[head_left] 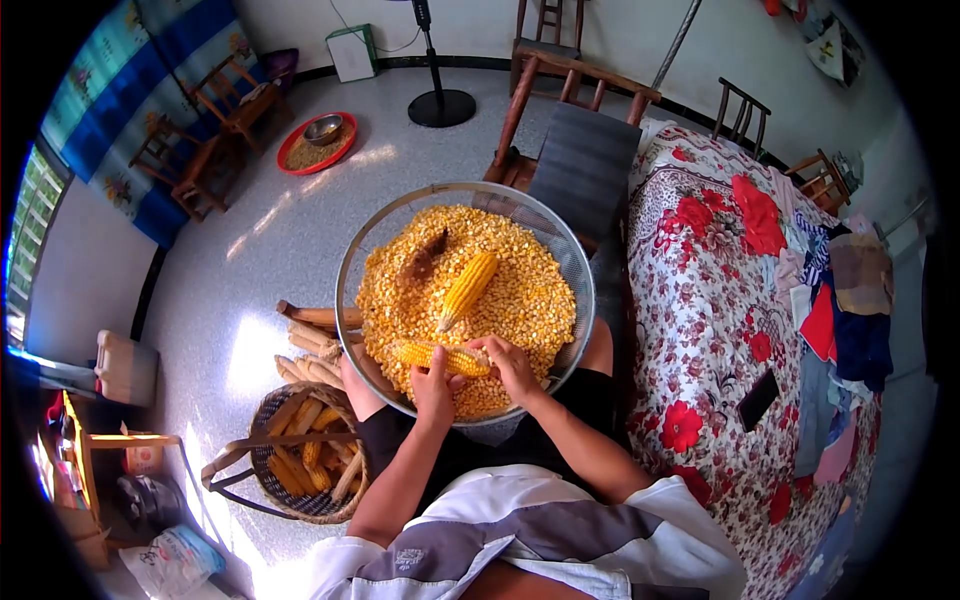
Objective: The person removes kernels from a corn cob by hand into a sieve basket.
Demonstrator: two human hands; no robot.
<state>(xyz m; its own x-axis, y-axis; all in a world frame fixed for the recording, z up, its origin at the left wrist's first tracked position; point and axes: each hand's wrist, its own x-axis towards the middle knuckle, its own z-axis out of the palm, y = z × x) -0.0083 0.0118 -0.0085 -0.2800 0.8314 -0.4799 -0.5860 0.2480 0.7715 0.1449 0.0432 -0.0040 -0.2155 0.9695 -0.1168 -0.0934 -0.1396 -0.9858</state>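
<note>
A corn cob (452,358), partly stripped of kernels, lies crosswise between my hands over a wide metal mesh basket (342,300) on my lap. My left hand (433,388) grips it near its left end, thumb on top. Around its right end my right hand (508,368) is closed. Loose yellow kernels (530,290) fill the basket. On them rests a second, full corn cob (468,290), just beyond my hands. Farther back is a dark reddish-brown piece (425,258), whose kind I cannot make out.
Left of my legs stands a woven handled basket (265,470) of cobs, with bare cobs (312,345) on the floor behind it. A wooden chair (585,150) is ahead. On the right is a flowered bed (690,380) with clothes. A red tray (345,150) holds a metal bowl (324,128).
</note>
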